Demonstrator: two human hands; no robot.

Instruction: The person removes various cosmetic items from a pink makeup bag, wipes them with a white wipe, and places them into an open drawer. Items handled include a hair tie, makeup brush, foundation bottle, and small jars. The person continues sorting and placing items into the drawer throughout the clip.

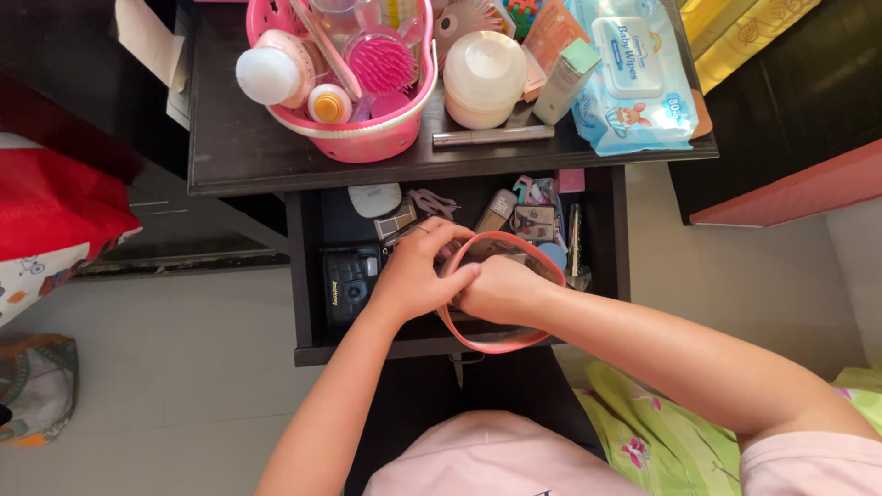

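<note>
Head view: my left hand and right hand both grip a pink-rimmed clear pouch over the open drawer; looks soft, light, floppy, best held by its rim.

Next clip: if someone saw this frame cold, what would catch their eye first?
First, the two hands meeting over the open drawer: the left hand grips the rim of a clear pouch with pink trim while the right hand reaches inside it. Next, the bright pink basket packed with bottles and a brush on the dark tabletop above. Right of it lies a blue wipes pack.
</note>
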